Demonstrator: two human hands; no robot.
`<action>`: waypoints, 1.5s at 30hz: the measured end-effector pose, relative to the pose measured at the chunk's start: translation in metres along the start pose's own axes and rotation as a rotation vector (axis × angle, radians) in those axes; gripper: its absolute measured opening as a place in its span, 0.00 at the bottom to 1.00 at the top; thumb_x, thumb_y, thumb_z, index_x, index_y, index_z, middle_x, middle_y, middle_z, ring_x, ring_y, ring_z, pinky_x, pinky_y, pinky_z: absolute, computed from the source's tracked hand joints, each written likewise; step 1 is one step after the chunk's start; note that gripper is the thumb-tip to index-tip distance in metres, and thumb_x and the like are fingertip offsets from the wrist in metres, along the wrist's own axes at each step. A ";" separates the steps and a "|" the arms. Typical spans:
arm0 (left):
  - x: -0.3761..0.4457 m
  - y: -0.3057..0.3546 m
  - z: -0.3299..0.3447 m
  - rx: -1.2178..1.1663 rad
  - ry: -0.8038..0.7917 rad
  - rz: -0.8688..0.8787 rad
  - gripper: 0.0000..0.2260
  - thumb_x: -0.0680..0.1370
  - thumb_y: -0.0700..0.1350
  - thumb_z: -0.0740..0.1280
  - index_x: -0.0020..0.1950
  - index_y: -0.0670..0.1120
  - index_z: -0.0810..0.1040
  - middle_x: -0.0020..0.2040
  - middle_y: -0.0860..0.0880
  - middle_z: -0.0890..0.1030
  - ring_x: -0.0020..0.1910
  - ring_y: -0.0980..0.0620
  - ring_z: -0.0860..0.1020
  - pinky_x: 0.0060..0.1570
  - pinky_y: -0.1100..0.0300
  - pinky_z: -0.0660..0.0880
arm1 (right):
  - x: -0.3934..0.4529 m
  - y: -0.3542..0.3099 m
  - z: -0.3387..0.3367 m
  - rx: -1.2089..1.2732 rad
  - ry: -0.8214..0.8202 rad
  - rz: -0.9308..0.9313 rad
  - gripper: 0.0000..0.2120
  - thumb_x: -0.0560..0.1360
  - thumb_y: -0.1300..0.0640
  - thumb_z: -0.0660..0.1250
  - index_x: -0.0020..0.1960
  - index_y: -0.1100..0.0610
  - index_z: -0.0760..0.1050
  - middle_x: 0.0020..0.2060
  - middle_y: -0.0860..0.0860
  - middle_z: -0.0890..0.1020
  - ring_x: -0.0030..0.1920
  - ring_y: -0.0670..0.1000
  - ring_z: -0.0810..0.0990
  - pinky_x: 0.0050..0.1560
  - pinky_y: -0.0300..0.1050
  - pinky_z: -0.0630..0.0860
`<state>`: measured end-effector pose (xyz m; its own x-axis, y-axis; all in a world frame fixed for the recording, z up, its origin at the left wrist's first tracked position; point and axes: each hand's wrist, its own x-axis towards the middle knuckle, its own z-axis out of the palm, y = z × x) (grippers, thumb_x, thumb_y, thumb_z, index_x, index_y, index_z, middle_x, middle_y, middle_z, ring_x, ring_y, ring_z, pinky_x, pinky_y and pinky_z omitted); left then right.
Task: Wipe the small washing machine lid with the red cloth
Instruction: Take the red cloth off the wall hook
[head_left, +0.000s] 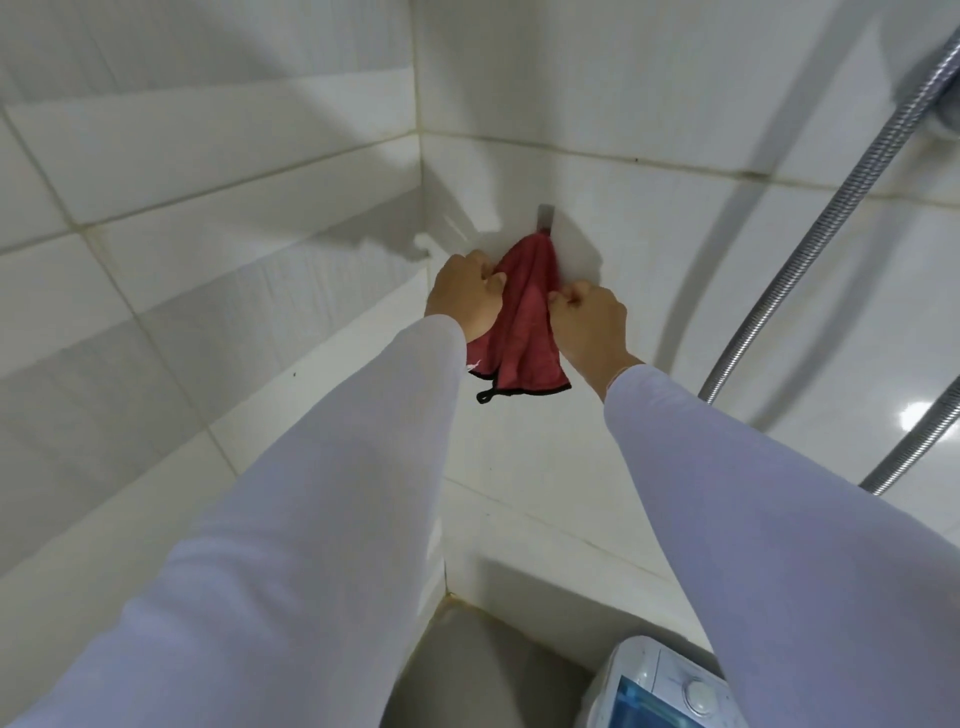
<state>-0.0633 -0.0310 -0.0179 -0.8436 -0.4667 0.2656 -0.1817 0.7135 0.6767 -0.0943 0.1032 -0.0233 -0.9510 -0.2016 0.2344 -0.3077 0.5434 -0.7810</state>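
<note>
A red cloth (524, 322) with black edging hangs from a small metal hook (544, 214) on the white tiled wall, near the corner. My left hand (462, 296) pinches the cloth's left side. My right hand (592, 322) pinches its right side. Both arms in white sleeves reach up to it. The small white washing machine (654, 686) shows at the bottom edge, with a blue-tinted lid and a round knob; my right arm hides part of it.
A metal shower hose (831, 218) curves down the right wall. A small white fitting (422, 243) sticks out of the left wall near the corner. Grey floor (483, 670) lies below, left of the machine.
</note>
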 end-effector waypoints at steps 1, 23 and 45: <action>-0.001 0.000 -0.004 -0.017 0.005 -0.006 0.12 0.81 0.46 0.59 0.56 0.39 0.74 0.53 0.40 0.79 0.54 0.40 0.77 0.55 0.51 0.74 | -0.001 0.000 -0.003 0.021 0.007 0.006 0.11 0.77 0.57 0.58 0.49 0.62 0.76 0.38 0.51 0.77 0.40 0.52 0.71 0.39 0.36 0.61; -0.072 0.097 -0.081 0.110 -0.065 0.156 0.11 0.81 0.48 0.57 0.58 0.43 0.73 0.47 0.46 0.77 0.47 0.47 0.74 0.47 0.58 0.67 | -0.062 -0.048 -0.134 0.283 -0.307 0.268 0.12 0.78 0.53 0.55 0.57 0.58 0.71 0.50 0.57 0.79 0.46 0.57 0.79 0.46 0.50 0.79; -0.162 0.045 0.009 -0.499 -0.605 -0.358 0.33 0.75 0.72 0.50 0.73 0.55 0.65 0.68 0.49 0.73 0.67 0.46 0.72 0.64 0.43 0.66 | -0.137 0.054 -0.123 1.338 -0.326 0.492 0.17 0.81 0.53 0.49 0.51 0.59 0.75 0.45 0.55 0.81 0.46 0.53 0.80 0.44 0.49 0.76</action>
<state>0.0611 0.0814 -0.0366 -0.9280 -0.1597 -0.3366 -0.3641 0.1971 0.9103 0.0154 0.2605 -0.0260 -0.8449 -0.4939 -0.2056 0.4693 -0.4996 -0.7281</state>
